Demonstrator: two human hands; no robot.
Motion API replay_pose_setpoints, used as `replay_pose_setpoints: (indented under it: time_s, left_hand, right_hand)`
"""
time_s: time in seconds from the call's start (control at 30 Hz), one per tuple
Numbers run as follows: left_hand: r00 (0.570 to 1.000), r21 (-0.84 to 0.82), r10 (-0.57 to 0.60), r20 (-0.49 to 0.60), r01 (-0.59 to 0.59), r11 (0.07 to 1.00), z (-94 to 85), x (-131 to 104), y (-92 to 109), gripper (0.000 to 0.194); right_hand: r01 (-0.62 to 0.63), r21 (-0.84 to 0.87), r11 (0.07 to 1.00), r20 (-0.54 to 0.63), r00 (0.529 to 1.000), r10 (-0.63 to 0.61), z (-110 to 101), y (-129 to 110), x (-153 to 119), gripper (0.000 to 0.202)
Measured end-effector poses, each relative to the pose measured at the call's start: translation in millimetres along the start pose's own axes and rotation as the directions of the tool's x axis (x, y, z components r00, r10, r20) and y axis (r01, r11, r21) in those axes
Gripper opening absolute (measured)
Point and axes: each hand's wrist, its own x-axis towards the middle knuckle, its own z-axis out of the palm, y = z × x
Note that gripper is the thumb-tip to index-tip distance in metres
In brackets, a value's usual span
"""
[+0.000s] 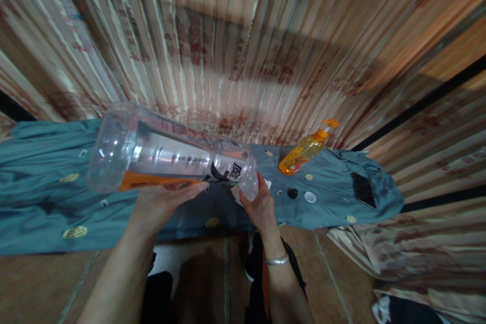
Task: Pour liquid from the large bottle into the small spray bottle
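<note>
A large clear plastic bottle point(170, 154) with an orange and silver label lies sideways in the air over the cloth-covered surface, its base to the left. My left hand point(161, 202) supports its underside, the thumb stretched along the label. At the neck end, the fingers of my right hand point(260, 205) close round the bottle. Something white shows beneath the neck, partly hidden by that hand. To the right, an orange pump bottle point(304, 151) stands on the cloth, with a small black object point(292, 193) and a white round piece point(310, 197) nearer me.
The teal patterned cloth point(34, 172) covers a long narrow surface. A black phone point(363, 190) lies at its right end. Behind hangs a striped, printed curtain point(212, 50). Dark poles slant at the right. Below is the tiled floor point(201, 283).
</note>
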Motion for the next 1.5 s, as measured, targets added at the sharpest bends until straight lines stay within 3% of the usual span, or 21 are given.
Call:
replay_pose_setpoints:
  time_s: [0.3, 0.57, 1.03, 1.23, 1.5]
  left_hand:
    - [0.993, -0.078, -0.098, -0.069, 0.092, 0.993, 0.7, 1.9, -1.8, 0.029]
    - [0.998, -0.046, -0.050, -0.033, 0.049, 0.998, -1.2, 2.4, -4.3, 0.028]
    - [0.993, -0.116, -0.116, -0.035, 0.111, 0.987, -1.6, 0.8, -3.9, 0.027]
    - [0.998, -0.094, -0.048, 0.031, 0.051, 0.994, -3.1, -0.6, -5.9, 0.026]
    - [0.999, -0.119, -0.033, 0.019, 0.035, 0.992, 0.3, -2.2, 2.8, 0.027]
  right_hand:
    - [0.009, -0.001, 1.000, -0.004, 1.000, -0.009, 0.9, 2.2, -0.6, 0.066]
    - [-0.001, -0.005, 1.000, 0.007, 1.000, 0.001, -0.4, -1.0, 0.1, 0.064]
    - [0.021, -0.002, 1.000, 0.013, 1.000, -0.021, -1.4, 1.1, -0.7, 0.067]
    - [0.043, -0.010, 0.999, -0.002, 0.999, -0.043, 0.0, 5.3, -2.0, 0.072]
    - [0.047, -0.011, 0.999, -0.009, 0.999, -0.048, 0.7, 5.9, -2.0, 0.076]
